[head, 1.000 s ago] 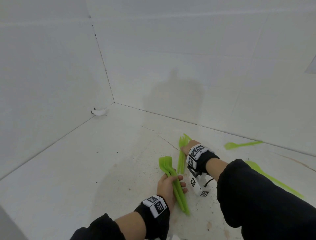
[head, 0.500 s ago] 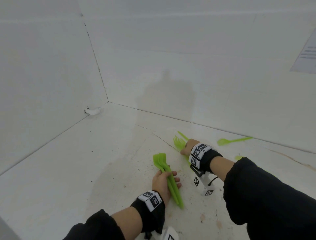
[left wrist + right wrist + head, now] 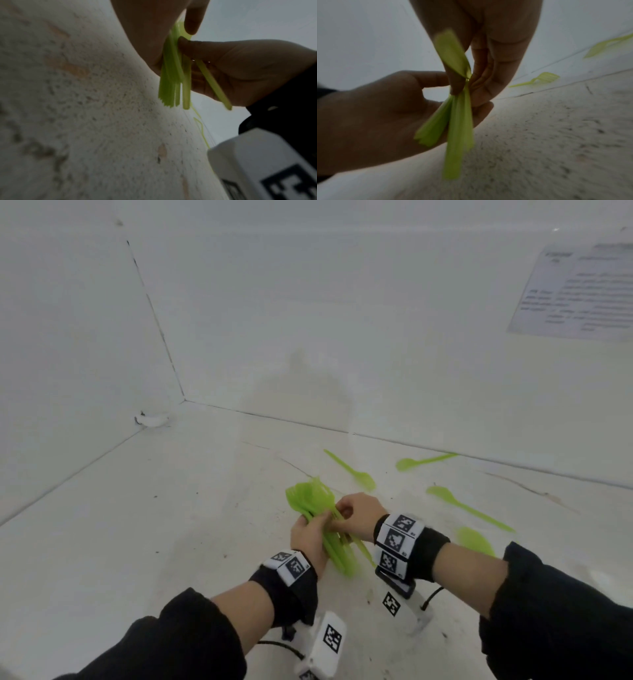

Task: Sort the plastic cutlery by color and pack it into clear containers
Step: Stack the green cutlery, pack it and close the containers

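Note:
A bundle of lime-green plastic cutlery (image 3: 310, 498) is held just above the white surface, heads pointing away from me and handles (image 3: 171, 75) toward me. My left hand (image 3: 318, 525) grips the bundle from the left with its fingers curled round the handles. My right hand (image 3: 342, 513) meets it from the right and pinches green pieces against the bundle (image 3: 458, 121). In the right wrist view, thumb and fingers close on the necks of the pieces. No clear container is in view.
Loose green pieces lie on the white surface (image 3: 171, 525) to the right: one (image 3: 352, 470) just beyond the hands, a spoon (image 3: 421, 462) by the back wall, a long one (image 3: 469, 508), and another (image 3: 476, 541) near my right sleeve. White walls enclose the left and back sides.
My right hand lifted green pieces off the surface and swung left to join the left hand's bundle. The left hand rose slightly toward it. The view shifted right.

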